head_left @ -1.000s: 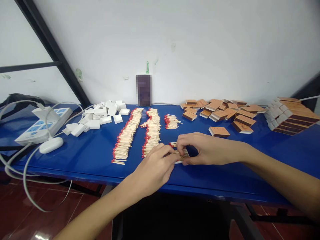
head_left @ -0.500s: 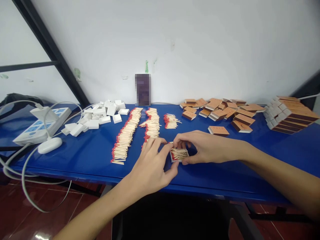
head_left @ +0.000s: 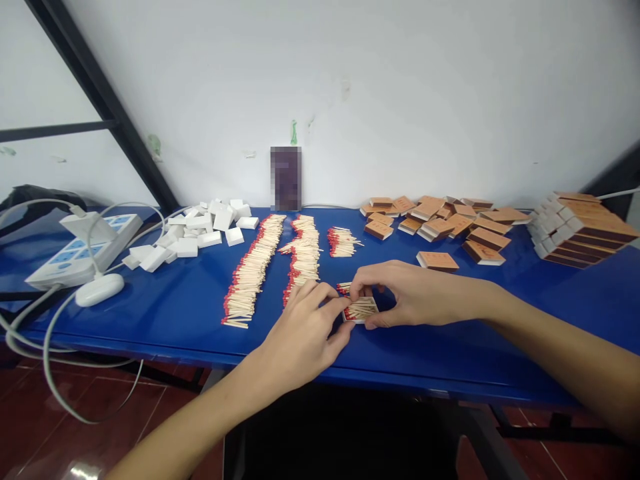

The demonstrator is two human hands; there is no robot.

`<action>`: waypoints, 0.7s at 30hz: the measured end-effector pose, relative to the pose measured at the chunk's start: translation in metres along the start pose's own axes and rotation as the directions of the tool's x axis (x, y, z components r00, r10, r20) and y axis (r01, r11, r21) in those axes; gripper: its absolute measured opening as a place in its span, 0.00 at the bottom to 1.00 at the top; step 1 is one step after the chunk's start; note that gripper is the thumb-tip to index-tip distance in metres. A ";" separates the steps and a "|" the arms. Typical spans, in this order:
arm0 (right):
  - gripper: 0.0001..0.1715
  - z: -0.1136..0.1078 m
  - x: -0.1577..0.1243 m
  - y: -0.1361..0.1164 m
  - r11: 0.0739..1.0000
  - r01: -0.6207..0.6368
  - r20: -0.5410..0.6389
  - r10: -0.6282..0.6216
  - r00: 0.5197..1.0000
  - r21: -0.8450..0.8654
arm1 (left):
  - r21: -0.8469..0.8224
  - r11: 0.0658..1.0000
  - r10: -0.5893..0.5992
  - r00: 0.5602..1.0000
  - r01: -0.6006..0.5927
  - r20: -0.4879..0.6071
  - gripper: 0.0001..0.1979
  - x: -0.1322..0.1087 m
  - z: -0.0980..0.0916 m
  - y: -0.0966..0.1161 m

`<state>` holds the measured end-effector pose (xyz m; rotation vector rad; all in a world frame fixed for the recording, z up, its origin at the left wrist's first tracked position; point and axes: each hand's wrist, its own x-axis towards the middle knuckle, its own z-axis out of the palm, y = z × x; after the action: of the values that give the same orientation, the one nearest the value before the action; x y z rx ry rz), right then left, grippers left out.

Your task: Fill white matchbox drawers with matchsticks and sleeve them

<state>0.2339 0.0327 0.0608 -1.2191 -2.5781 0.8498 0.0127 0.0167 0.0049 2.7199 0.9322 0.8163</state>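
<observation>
Matches pale bare wood, matt; tray smooth white card by look, matchbox sleeves matt 2-tone card. Tabletop glossy blue, smooth; power strip smooth white plastic. Floor tiles glossy, wall matt, blemished.

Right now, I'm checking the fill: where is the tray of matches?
In the head view, the tray is on the table, slightly right of centre, between the left hand and right hand.

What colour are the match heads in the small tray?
The match heads are red, clearest in the head view.
</observation>
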 end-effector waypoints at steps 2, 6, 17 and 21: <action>0.20 0.000 0.000 0.000 1.000 -0.003 0.003 0.003 1.000 0.009 | -0.016 1.000 0.014 1.000 -0.014 -0.007 0.11 -0.001 0.001 -0.001; 0.21 0.000 0.001 0.000 0.999 -0.041 0.000 0.041 0.999 0.012 | -0.054 0.998 0.041 0.999 -0.042 -0.026 0.13 -0.002 0.002 -0.002; 0.18 0.000 0.000 0.003 1.000 0.005 -0.013 -0.005 1.000 -0.029 | -0.056 0.996 0.072 0.996 -0.075 -0.062 0.13 -0.002 0.001 -0.001; 0.18 0.000 0.000 0.002 0.999 -0.012 -0.015 0.011 1.000 -0.043 | -0.034 0.997 0.071 0.992 -0.075 -0.102 0.14 -0.002 0.000 0.000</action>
<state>0.2355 0.0337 0.0594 -1.2486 -2.5933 0.7880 0.0114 0.0156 0.0036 2.7170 0.8317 0.9822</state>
